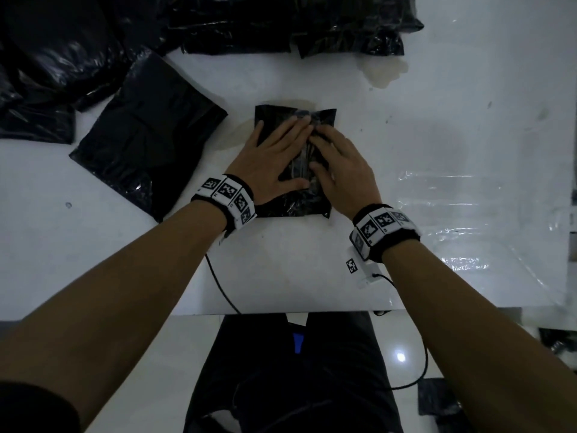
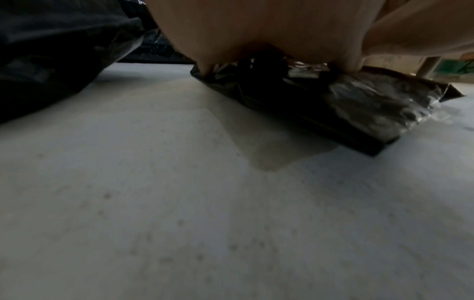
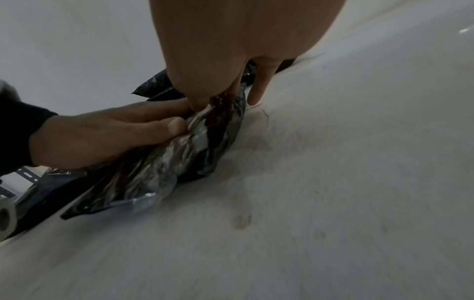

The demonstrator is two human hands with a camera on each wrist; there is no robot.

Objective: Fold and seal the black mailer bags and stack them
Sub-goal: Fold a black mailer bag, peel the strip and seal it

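Observation:
A small folded black mailer bag (image 1: 292, 207) lies flat in the middle of the white table (image 1: 281, 276). My left hand (image 1: 276, 153) lies flat on its left half, fingers straight and pointing away from me. My right hand (image 1: 340, 162) presses on the right half, fingertips meeting the left hand's near the bag's far end. The left wrist view has the left palm (image 2: 256, 30) bearing down on the crinkled bag (image 2: 359, 105). In the right wrist view the right hand (image 3: 231, 50) pushes its fingers onto the bag (image 3: 159, 172) beside the left hand (image 3: 102, 132).
A larger flat black mailer (image 1: 146, 132) lies just left of the hands. A heap of black bags (image 1: 56, 57) fills the back left, and a stack of bags (image 1: 296, 23) sits at the back. Clear plastic sheeting (image 1: 468, 214) covers the table's right side. A stain (image 1: 385, 71) marks the far table.

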